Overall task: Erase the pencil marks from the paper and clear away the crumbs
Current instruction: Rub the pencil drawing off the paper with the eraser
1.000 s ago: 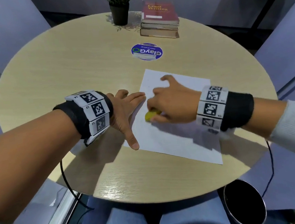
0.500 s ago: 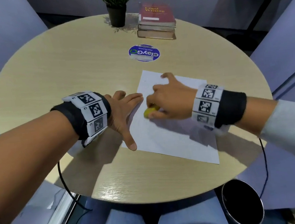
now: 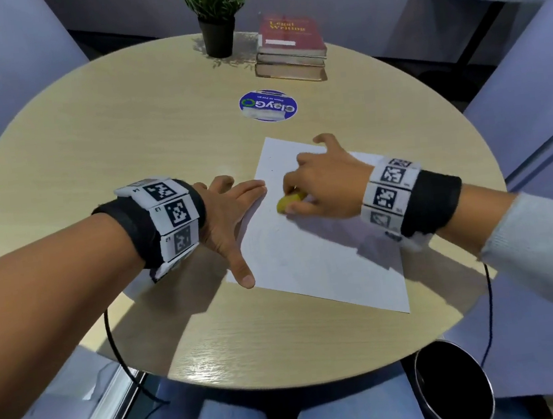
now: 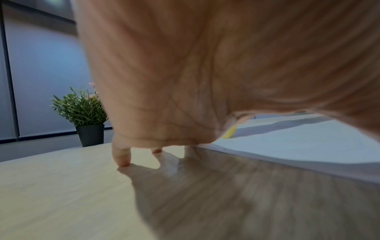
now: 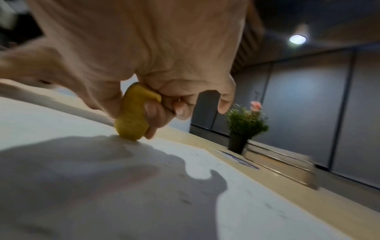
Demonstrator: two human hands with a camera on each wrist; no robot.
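Observation:
A white sheet of paper [image 3: 321,249] lies on the round wooden table [image 3: 144,148], slightly right of centre. My right hand [image 3: 327,183] pinches a yellow eraser [image 3: 286,203] between thumb and fingers, and its lower end touches the paper [image 5: 246,186] near the sheet's left side. In the right wrist view the yellow eraser [image 5: 133,118] stands tilted on the sheet. My left hand [image 3: 231,214] lies flat with spread fingers on the paper's left edge, thumb pointing toward me. A few faint dark specks show on the paper.
A potted plant [image 3: 217,16] and a stack of books [image 3: 291,47] stand at the table's far edge. A round blue sticker [image 3: 268,105] is just beyond the paper. A dark bin [image 3: 453,385] stands on the floor at the lower right. Cables hang from both wrists.
The right hand with the eraser has shifted slightly up the paper and away from me. The left hand stays flat on the sheet's left edge.

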